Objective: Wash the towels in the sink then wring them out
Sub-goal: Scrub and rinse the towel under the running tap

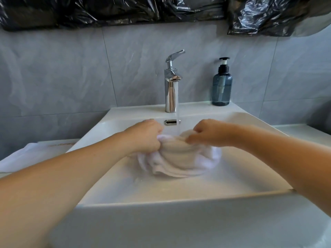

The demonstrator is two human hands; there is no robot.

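Towels, two visible: one white towel on the counter (26, 156) far left, lying flat beside the sink, its left end cut off by the frame edge, a faint reddish mark near its top edge, hard to read. Second, the wet towel (179, 158), bunched in the sink basin (161, 192) under the running water.

Left hand (145, 136) curled round the left end of the wet towel, gripping a fold; fingertips hidden under the cloth. Left forearm enters from the lower left, blurred.

One chrome faucet (171, 90) on the back ledge of the sink, lever raised, one stream of water falling between the two hands onto the towel. One overflow slot (171, 122) just below it on the back wall of the basin, partly behind the stream.

Right hand (211, 133) clenched on the right end of the same towel, pinching a gathered bunch; fingers tucked in, not countable. Both hands close, towel stretched and crumpled between them, lower folds resting on the basin floor. Drain hidden beneath the cloth.

One blue pump soap bottle (222, 86) on the back right corner of the ledge, upright, well apart from the hands.

Black plastic sheeting (125, 11) along the top of the grey tiled wall, cut off by the upper edge.
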